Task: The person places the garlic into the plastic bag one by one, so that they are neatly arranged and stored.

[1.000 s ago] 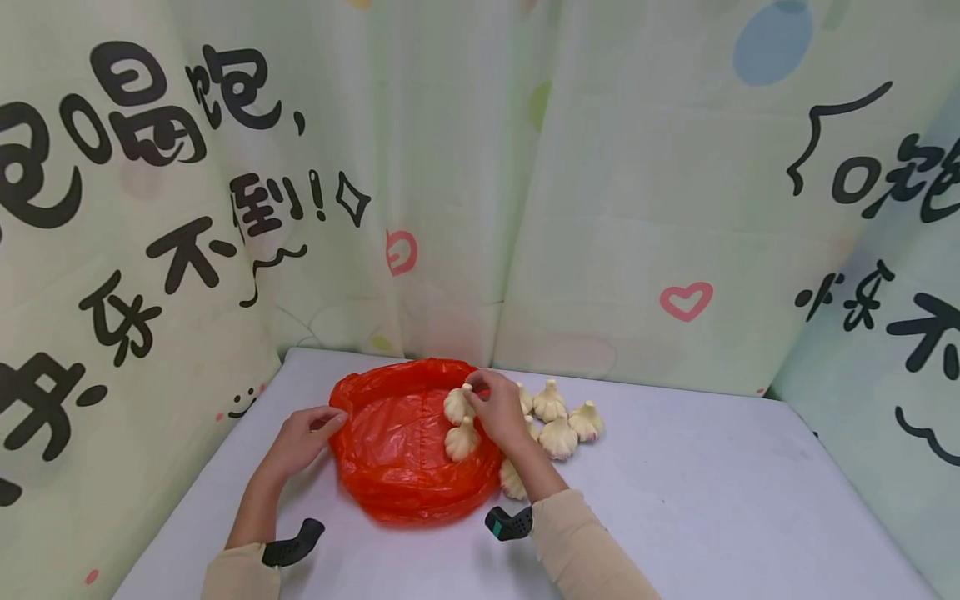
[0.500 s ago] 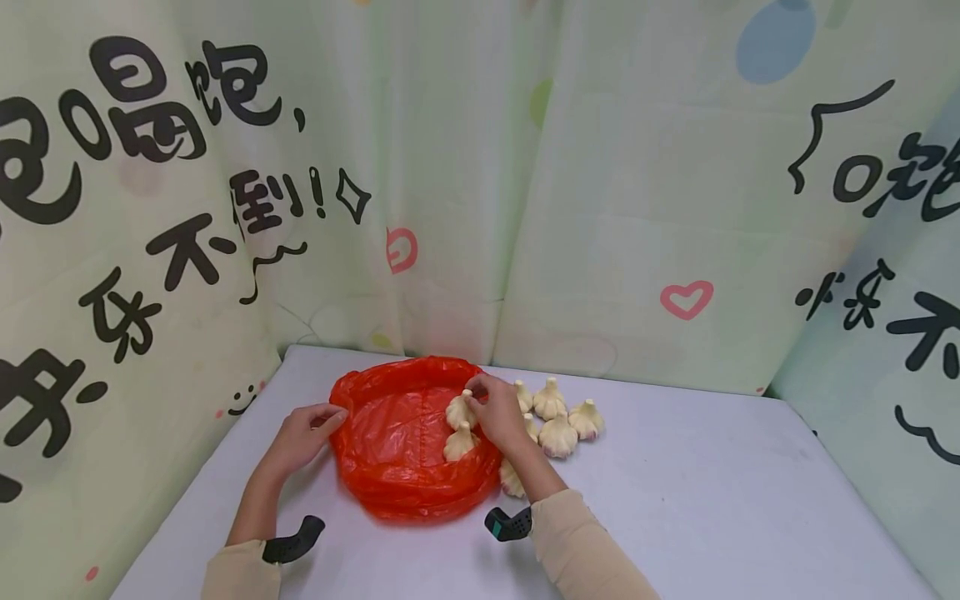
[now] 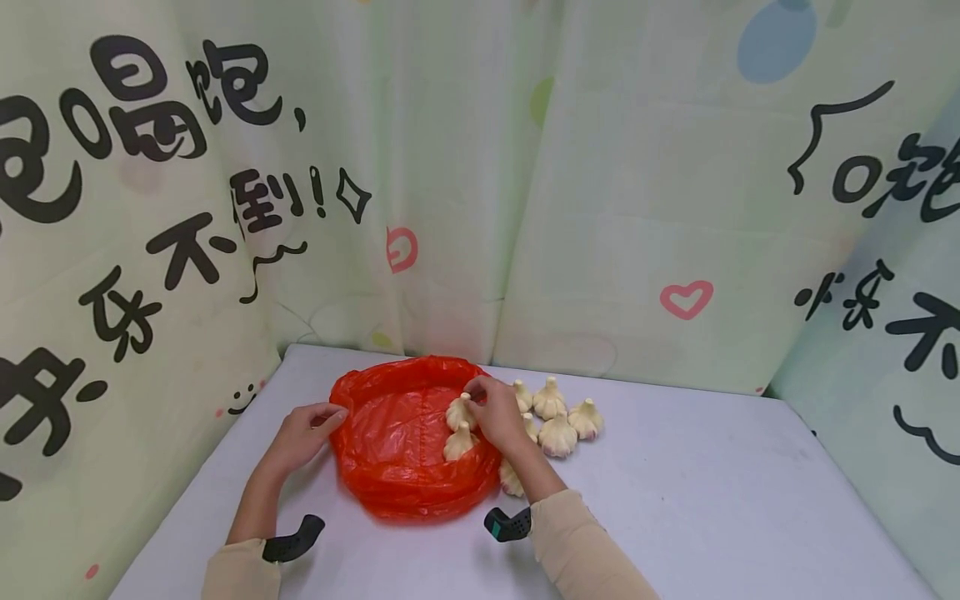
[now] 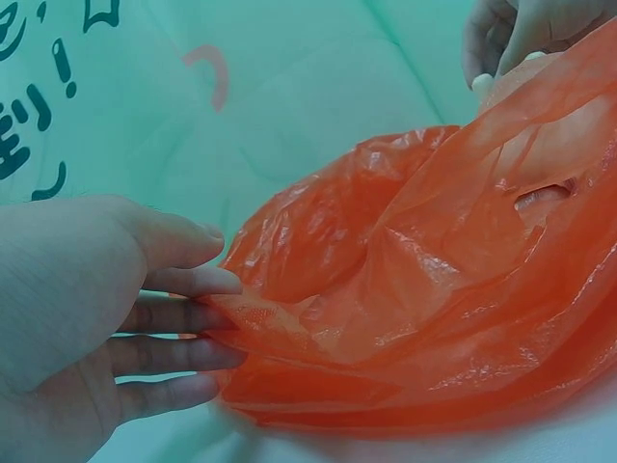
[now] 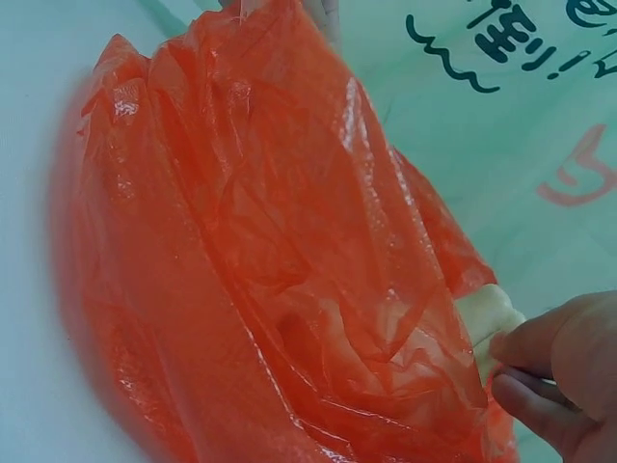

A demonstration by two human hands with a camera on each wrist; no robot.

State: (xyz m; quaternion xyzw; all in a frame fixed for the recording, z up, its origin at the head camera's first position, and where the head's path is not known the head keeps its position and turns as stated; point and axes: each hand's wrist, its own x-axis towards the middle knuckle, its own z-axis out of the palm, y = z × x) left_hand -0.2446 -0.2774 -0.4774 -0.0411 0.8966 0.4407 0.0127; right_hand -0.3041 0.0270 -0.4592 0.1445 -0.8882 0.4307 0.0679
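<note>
A crumpled red plastic bag lies mouth-up on the table, its rim spread wide. At the bag's left rim, my left hand touches the plastic with nearly straight fingers; in the left wrist view the fingertips lie against its edge. My right hand reaches over the right rim and pinches the stem of a garlic bulb. Another garlic bulb sits inside the bag just in front of it. The right wrist view shows the pinched bulb's pale stem; red plastic hides the rest.
Several garlic bulbs stand to the right of the bag, some partly behind my right hand and forearm. Beneath is a white table, with a printed curtain rising along its back and sides.
My right hand and its garlic bulb have sunk slightly lower into the bag. The bulb in front has shifted a little. My left hand stays at the left rim.
</note>
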